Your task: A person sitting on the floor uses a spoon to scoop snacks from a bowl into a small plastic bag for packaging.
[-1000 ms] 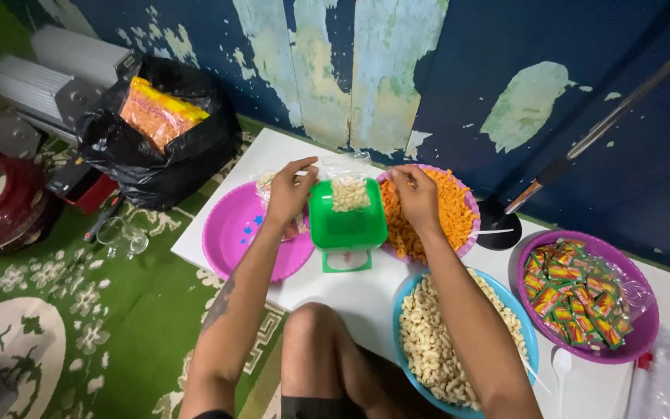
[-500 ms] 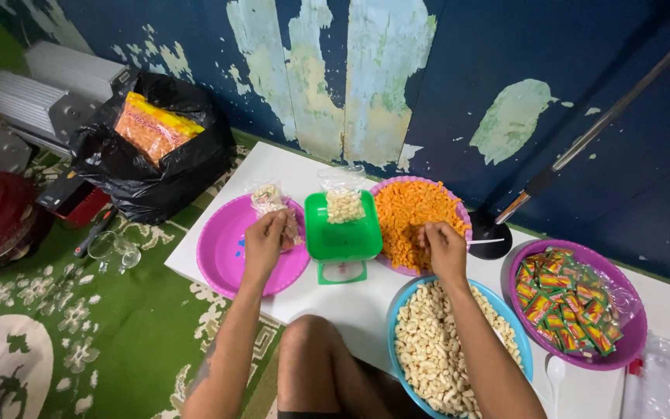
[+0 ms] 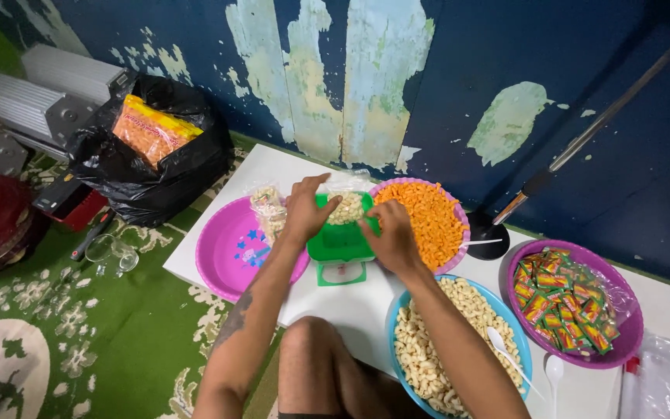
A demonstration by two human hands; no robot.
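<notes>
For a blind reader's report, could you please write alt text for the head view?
Both hands, left and right, grasp a clear snack bag on a green scale. Bowls of snacks and sachets surround it on a white table.

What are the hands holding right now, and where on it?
Both hands, left hand and right hand, meet at the clear bag of pale puffs on the green scale; the exact grip is hidden.

- My left hand (image 3: 304,213) touches a thin, clear plastic bag (image 3: 347,203).
- The green scale (image 3: 340,242) is smooth, glossy plastic.
- The bowls (image 3: 230,268) are shiny plastic.
- The wall (image 3: 443,70) paint is flaking, matt.
</notes>
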